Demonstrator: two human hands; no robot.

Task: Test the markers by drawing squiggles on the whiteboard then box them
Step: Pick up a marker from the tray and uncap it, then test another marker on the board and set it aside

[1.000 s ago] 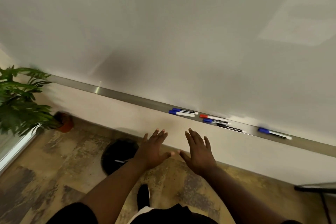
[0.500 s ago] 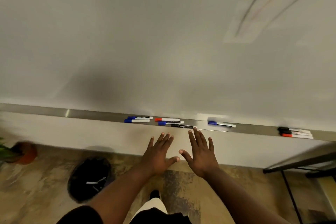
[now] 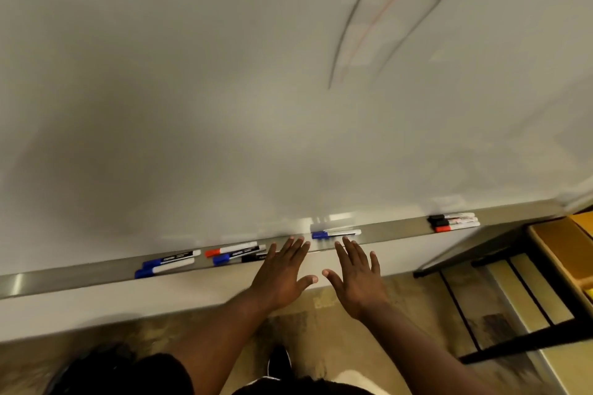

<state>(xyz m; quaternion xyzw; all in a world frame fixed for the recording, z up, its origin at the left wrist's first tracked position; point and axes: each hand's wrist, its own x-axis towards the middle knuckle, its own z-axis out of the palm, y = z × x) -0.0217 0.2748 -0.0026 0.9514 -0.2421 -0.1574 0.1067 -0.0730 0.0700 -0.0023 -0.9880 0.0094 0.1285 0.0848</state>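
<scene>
both hands hovering open at the marker tray
left hand [image 3: 282, 276] and right hand [image 3: 356, 279] are holding nothing, fingers straight and spread; markers [image 3: 232, 248] are lying along the tray [image 3: 80, 276] under the whiteboard [image 3: 192, 106] (squiggles [image 3: 362, 32] upper right).

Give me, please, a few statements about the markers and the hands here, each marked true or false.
1. The left hand and right hand hold nothing, fingers spread. True.
2. The whiteboard is blank. False: black and red squiggles mark its upper right.
3. A lone blue-capped marker lies on the tray just beyond the right hand's fingertips. True.
4. The right-end markers all have blue caps. False: their caps are black and red.
</scene>
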